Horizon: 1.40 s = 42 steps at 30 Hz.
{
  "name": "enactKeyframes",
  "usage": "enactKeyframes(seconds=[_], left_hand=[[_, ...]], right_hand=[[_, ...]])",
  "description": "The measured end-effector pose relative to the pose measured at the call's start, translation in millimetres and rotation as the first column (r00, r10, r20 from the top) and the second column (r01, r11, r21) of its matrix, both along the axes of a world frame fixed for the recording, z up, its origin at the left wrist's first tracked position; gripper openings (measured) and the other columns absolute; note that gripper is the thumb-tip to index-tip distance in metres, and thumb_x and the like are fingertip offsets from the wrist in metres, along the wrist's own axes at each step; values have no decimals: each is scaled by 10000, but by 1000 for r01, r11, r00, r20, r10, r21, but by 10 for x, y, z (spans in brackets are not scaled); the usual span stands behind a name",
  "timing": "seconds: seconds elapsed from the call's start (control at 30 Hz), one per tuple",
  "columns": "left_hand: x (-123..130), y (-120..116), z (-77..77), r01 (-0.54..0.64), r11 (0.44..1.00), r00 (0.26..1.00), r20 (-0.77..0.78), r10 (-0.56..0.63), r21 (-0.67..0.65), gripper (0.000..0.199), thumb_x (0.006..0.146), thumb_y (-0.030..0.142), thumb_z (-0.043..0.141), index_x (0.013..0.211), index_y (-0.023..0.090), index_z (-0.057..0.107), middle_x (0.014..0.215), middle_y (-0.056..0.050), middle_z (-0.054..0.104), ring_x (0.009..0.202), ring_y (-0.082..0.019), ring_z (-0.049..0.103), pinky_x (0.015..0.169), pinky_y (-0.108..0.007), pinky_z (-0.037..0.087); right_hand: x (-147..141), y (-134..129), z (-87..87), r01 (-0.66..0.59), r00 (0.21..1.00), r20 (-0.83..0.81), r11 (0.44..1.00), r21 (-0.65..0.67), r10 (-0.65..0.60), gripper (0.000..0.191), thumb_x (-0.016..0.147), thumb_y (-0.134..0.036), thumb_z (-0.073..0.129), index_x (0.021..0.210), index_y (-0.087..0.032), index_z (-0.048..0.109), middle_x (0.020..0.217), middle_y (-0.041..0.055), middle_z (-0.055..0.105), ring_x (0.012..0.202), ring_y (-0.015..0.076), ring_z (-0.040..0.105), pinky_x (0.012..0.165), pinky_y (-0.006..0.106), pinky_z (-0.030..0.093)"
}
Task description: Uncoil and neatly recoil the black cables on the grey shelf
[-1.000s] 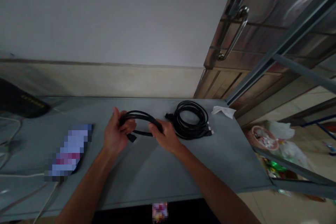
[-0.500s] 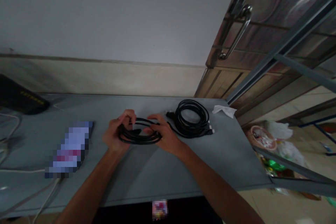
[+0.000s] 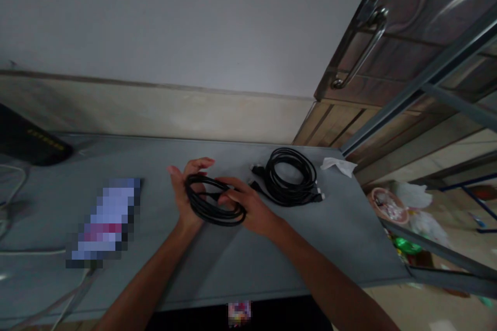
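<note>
A coiled black cable [image 3: 212,212] hangs between my two hands above the grey tabletop [image 3: 217,279]. My right hand [image 3: 248,204] grips the right side of the loops, thumb and fingers closed around them. On the other side, my left hand [image 3: 190,191] has its fingers and thumb spread, and the loops rest against its palm. Just right of my right hand, a second coil of black cable [image 3: 291,196] lies on the table, with several plugs showing around its edge.
A phone [image 3: 104,217] with a cord plugged in lies at the left, its screen blurred out. A dark box [image 3: 31,137] stands at the back left. White tissue [image 3: 339,165] sits by the right edge, near a metal frame [image 3: 404,101]. Below are a pink basket [image 3: 388,206] and bags.
My left hand has loosened from a closed grip, its fingers and thumb now spread. The held coil has tilted, and its right side sits slightly lower. The view has shifted a little.
</note>
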State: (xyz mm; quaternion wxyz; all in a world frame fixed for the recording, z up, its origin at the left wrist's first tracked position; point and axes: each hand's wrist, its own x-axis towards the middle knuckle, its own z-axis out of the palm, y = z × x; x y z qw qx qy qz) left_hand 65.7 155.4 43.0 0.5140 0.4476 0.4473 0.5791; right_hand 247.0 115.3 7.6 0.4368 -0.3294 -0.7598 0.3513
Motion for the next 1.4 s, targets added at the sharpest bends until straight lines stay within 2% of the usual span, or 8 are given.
enactKeyframes(seconds=[0.1, 0.17, 0.37, 0.57, 0.8, 1.03, 1.2, 1.4], left_hand=[[46, 44, -77, -38, 999, 999, 19, 38, 4, 808, 994, 972, 354, 994, 288, 785, 1222, -74, 771, 1251, -304, 643, 1018, -424, 559], [20, 75, -63, 75, 994, 996, 63, -70, -85, 788, 993, 946, 432, 1022, 257, 814, 1195, -95, 812, 1244, -322, 690, 1029, -430, 586], [-300, 142, 114, 392, 823, 914, 273, -299, -411, 526, 932, 564, 766, 1276, 174, 843, 1331, -158, 845, 1259, -370, 788, 1013, -450, 674], [-430, 147, 85, 483, 823, 870, 272, -412, -300, 534, 814, 295, 870, 1338, 194, 836, 1470, -156, 797, 1409, -399, 728, 1210, -513, 597], [-487, 227, -38, 471, 851, 872, -24, -489, -232, 645, 693, 301, 1014, 1316, 227, 863, 1359, -131, 848, 1283, -395, 789, 1196, -547, 584], [-508, 347, -194, 376, 927, 819, -464, -337, -8, 556, 747, 445, 976, 1258, 248, 880, 1310, -109, 864, 1257, -385, 780, 1243, -567, 519], [-504, 348, -181, 278, 959, 833, -511, -210, 59, 534, 733, 491, 971, 1195, 242, 872, 1267, -118, 872, 1232, -391, 783, 1218, -558, 541], [-577, 407, -213, 111, 985, 846, -532, -25, 131, 477, 768, 515, 926, 1162, 259, 841, 1275, -115, 861, 1287, -399, 757, 1255, -582, 497]], right_hand=[[4, -7, -16, -4, 1000, -13, 1000, 29, 4, 224, 1187, -317, 557, 1229, -241, 763, 1642, 128, 626, 1515, 231, 626, 1268, 421, 519], [19, 10, -28, 16, 1000, 22, 999, 40, -16, 252, 1198, -306, 530, 1327, -252, 738, 1673, 131, 601, 1554, 231, 592, 1289, 440, 507], [55, 64, 22, 76, 983, 157, 989, 128, -96, 399, 1206, -263, 495, 1586, -282, 616, 1712, 126, 573, 1636, 245, 498, 1363, 512, 441], [11, 61, 3, 45, 955, 280, 981, 187, -97, 446, 1204, -225, 487, 1642, -259, 565, 1765, 132, 501, 1696, 247, 413, 1390, 504, 414], [33, 75, -39, 43, 917, 374, 966, 254, -139, 392, 1188, -186, 489, 1565, -211, 594, 1758, 172, 487, 1675, 275, 441, 1374, 523, 436], [25, 158, -203, 260, 859, 390, 939, 225, -331, 574, 1119, -159, 627, 1663, -145, 445, 1778, 293, 418, 1694, 362, 420, 1347, 599, 451], [23, 175, -256, 311, 856, 368, 930, 196, -363, 644, 1074, -104, 628, 1678, -178, 418, 1822, 296, 341, 1709, 395, 389, 1331, 629, 461], [55, 211, -354, 334, 884, 292, 931, 150, -365, 993, 786, 136, 518, 1694, -228, 349, 1875, 239, 190, 1766, 335, 261, 1349, 557, 450]])
